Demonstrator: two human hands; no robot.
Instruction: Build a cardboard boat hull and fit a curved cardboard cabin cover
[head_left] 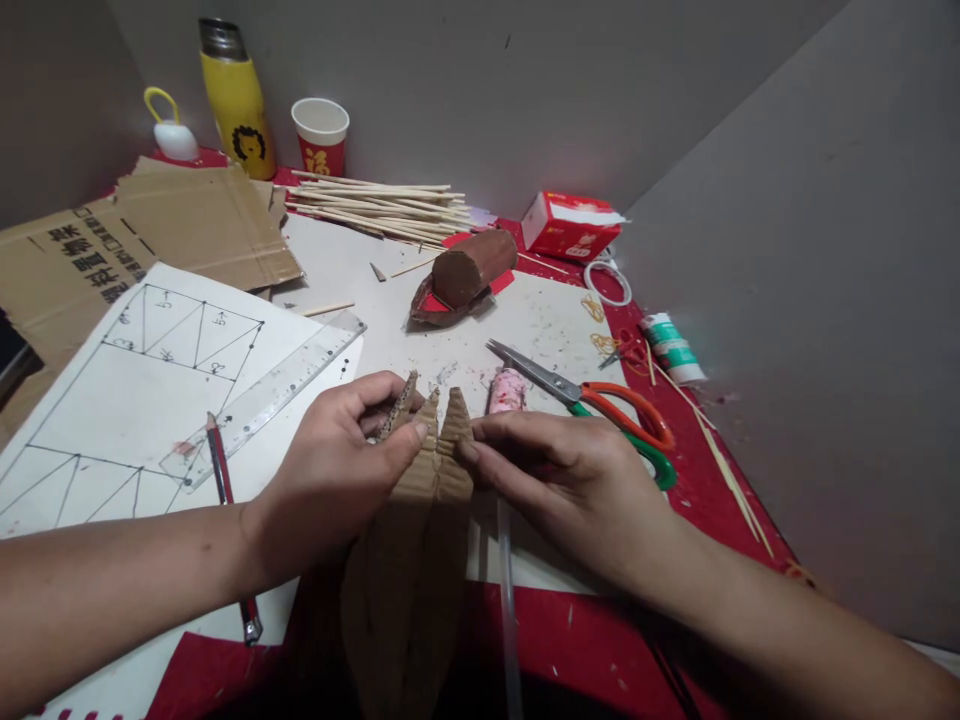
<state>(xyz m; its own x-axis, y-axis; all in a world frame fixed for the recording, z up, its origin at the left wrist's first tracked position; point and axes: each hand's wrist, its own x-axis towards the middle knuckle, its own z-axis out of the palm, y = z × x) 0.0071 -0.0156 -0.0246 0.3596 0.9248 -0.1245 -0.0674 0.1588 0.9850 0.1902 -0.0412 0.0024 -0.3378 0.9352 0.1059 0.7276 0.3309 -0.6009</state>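
A long piece of brown corrugated cardboard point(409, 580) stands between my hands, its top end split into pointed flaps. My left hand point(345, 460) grips the left flaps, thumb in front and fingers behind. With thumb and fingertips, my right hand point(555, 470) pinches the right flap. Beyond my right hand lie scissors point(559, 380) with orange and green handles, blades open. A pink-topped stick point(508, 390), its pale shaft running down past my right fingers, rests beside the cardboard. Farther back is a brown boat-like cardboard model point(472, 270) with red parts.
On the left are a paper with drawn trusses point(150, 400), a clear ruler point(277, 400), a pencil point(221, 470) and cardboard sheets point(210, 220). Behind stand a yellow bottle point(238, 110), a paper cup point(320, 130), wooden sticks point(375, 208) and a tissue pack point(574, 225). A wall point(810, 300) bounds the right.
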